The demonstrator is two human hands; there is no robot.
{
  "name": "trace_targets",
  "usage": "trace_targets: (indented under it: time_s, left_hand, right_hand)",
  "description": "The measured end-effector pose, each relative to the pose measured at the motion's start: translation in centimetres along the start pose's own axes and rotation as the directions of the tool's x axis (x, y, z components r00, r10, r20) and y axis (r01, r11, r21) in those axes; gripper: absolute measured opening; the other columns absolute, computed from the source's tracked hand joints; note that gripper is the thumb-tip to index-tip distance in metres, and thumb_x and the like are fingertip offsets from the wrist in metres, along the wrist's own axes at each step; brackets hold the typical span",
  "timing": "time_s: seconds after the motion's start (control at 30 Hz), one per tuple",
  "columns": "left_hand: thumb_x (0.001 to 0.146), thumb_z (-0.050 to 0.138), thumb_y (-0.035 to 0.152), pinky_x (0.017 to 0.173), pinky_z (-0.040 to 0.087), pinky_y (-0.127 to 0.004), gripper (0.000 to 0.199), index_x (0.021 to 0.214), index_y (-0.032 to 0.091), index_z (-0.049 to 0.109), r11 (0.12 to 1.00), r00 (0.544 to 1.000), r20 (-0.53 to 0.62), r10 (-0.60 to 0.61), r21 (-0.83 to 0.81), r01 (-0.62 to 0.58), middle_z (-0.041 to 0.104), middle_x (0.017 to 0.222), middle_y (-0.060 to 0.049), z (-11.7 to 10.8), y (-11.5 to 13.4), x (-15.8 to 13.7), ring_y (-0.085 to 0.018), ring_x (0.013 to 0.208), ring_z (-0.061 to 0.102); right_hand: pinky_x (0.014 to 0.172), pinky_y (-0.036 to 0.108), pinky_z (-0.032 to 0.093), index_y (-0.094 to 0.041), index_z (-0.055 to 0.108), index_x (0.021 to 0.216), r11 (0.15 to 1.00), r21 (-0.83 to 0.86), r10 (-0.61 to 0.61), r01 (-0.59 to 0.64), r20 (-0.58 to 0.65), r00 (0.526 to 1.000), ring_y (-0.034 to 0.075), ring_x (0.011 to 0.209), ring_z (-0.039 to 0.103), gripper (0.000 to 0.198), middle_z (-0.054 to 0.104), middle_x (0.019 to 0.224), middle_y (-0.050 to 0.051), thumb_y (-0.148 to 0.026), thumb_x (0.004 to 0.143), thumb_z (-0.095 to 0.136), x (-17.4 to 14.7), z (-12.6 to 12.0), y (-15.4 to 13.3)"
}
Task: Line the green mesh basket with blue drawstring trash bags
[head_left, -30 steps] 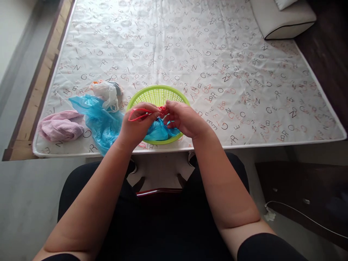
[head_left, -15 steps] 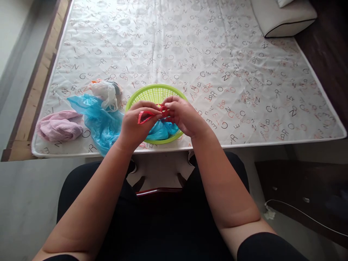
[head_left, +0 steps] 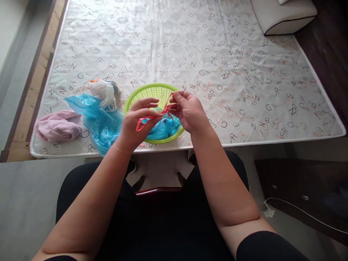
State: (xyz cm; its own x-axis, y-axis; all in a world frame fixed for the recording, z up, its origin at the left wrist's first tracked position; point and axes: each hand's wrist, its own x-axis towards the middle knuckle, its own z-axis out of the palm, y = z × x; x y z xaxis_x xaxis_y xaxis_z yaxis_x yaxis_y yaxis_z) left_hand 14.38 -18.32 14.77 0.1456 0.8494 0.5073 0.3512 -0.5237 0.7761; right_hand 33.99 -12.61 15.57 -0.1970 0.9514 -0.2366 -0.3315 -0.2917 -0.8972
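A thin red ribbon-like strip [head_left: 166, 109], tangled in the middle, stretches between my two hands above a green plastic basket [head_left: 133, 95]. My left hand [head_left: 137, 117] pinches it between thumb and fingers, and a loop of it sticks out on the left side. Higher up, my right hand [head_left: 187, 108] grips one end with the fingertips. Inside the basket lies a crumpled blue plastic bag [head_left: 163, 129], partly hidden by my hands. What the red strip belongs to does not show.
Left of the basket lie another blue plastic bag [head_left: 99, 125], a white plastic bag [head_left: 102, 92] and a bunched pink cloth [head_left: 57, 127]. They rest on a letter-printed mattress [head_left: 244, 90]. A cream cushioned block [head_left: 282, 16] sits at the far right corner.
My right hand has moved slightly up and right, drawing an end of the red strip away from the tangle. My left hand's fingers have lifted a little while its pinch stays.
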Motion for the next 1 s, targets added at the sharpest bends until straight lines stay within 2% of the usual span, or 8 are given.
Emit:
trace_targets:
  time_s: [0.17, 0.3, 0.4, 0.47, 0.57, 0.7, 0.87, 1.0]
  left_hand:
    - [0.09, 0.085, 0.024, 0.102, 0.063, -0.041, 0.006, 0.088, 0.025, 0.08, 0.982, 0.974, -0.135, -0.182, -0.07, 0.174, 0.079, 0.112, -0.005, 0.1, -0.1, 0.3, -0.021, 0.108, 0.076]
    - [0.089, 0.087, 0.033, 0.088, 0.062, -0.034, 0.015, 0.088, 0.021, 0.078, 0.932, 0.882, -0.306, -0.357, -0.183, 0.314, 0.078, 0.096, -0.006, -0.2, -0.9, 0.4, -0.019, 0.094, 0.075]
    - [0.088, 0.088, 0.038, 0.077, 0.058, -0.03, 0.021, 0.086, 0.02, 0.078, 0.903, 0.819, -0.381, -0.428, -0.137, 0.408, 0.074, 0.083, -0.003, -1.3, -2.2, 0.3, -0.017, 0.08, 0.071]
    - [0.087, 0.089, 0.04, 0.073, 0.056, -0.028, 0.025, 0.083, 0.019, 0.077, 0.891, 0.81, -0.385, -0.442, -0.083, 0.447, 0.071, 0.077, -0.002, -2.3, -3.1, 0.2, -0.016, 0.074, 0.068]
    - [0.085, 0.092, 0.042, 0.071, 0.054, -0.028, 0.029, 0.082, 0.02, 0.074, 0.888, 0.816, -0.367, -0.447, -0.07, 0.455, 0.068, 0.075, -0.001, -3.5, -3.9, 0.2, -0.015, 0.071, 0.066]
    - [0.086, 0.091, 0.046, 0.066, 0.055, -0.027, 0.034, 0.082, 0.021, 0.068, 0.874, 0.793, -0.368, -0.485, -0.191, 0.446, 0.068, 0.075, -0.001, -3.4, -3.5, 0.1, -0.015, 0.072, 0.07]
    - [0.091, 0.085, 0.052, 0.064, 0.057, -0.027, 0.036, 0.092, 0.023, 0.064, 0.856, 0.803, -0.321, -0.502, -0.317, 0.409, 0.073, 0.082, 0.0, -2.3, -2.3, 0.0, -0.016, 0.076, 0.076]
    - [0.096, 0.078, 0.057, 0.077, 0.062, -0.031, 0.04, 0.081, 0.024, 0.063, 0.879, 0.753, -0.48, -0.451, -0.388, 0.279, 0.073, 0.081, -0.001, -2.7, -2.5, 0.4, -0.015, 0.079, 0.075]
  right_hand:
    - [0.084, 0.037, 0.066, -0.027, 0.058, 0.099, 0.972, 0.224, -0.05, 0.072, -0.105, 0.993, 0.02, 0.098, 0.077, 0.04, 0.075, 0.1, 0.001, -0.061, 0.092, 0.078, 0.4, -0.9, -0.3]
    - [0.089, 0.04, 0.066, -0.028, 0.057, 0.102, 0.938, 0.312, -0.087, 0.149, -0.203, 0.975, 0.021, 0.114, 0.077, 0.029, 0.077, 0.109, 0.002, -0.054, 0.098, 0.069, 0.8, -1.3, -0.5]
    - [0.086, 0.037, 0.066, -0.027, 0.055, 0.1, 0.912, 0.354, -0.108, 0.206, -0.277, 0.955, 0.018, 0.107, 0.078, 0.025, 0.076, 0.104, 0.0, -0.05, 0.101, 0.065, 1.2, -1.8, -0.3]
    - [0.079, 0.033, 0.065, -0.027, 0.051, 0.096, 0.9, 0.374, -0.097, 0.224, -0.33, 0.939, 0.014, 0.089, 0.077, 0.024, 0.073, 0.096, -0.002, -0.047, 0.103, 0.063, 1.6, -2.4, -0.3]
    - [0.063, 0.025, 0.06, -0.026, 0.046, 0.09, 0.915, 0.355, -0.062, 0.192, -0.347, 0.936, 0.007, 0.06, 0.061, 0.03, 0.065, 0.079, -0.007, -0.044, 0.103, 0.066, 2.0, -3.1, -0.4]
    - [0.05, 0.02, 0.049, -0.028, 0.045, 0.089, 0.954, 0.196, -0.157, 0.227, -0.318, 0.935, 0.005, 0.049, 0.046, 0.035, 0.056, 0.072, -0.009, -0.048, 0.1, 0.071, 1.3, -2.5, -0.7]
    - [0.054, 0.016, 0.05, -0.03, 0.054, 0.095, 0.929, -0.053, -0.363, 0.367, -0.33, 0.871, 0.006, 0.067, 0.066, 0.028, 0.064, 0.085, -0.007, -0.053, 0.1, 0.07, 0.4, -1.6, -0.8]
    - [0.064, 0.021, 0.062, -0.03, 0.055, 0.097, 0.95, 0.026, -0.278, 0.312, -0.39, 0.878, 0.01, 0.075, 0.075, 0.032, 0.057, 0.072, -0.009, -0.06, 0.1, 0.067, 1.5, -3.4, -0.9]
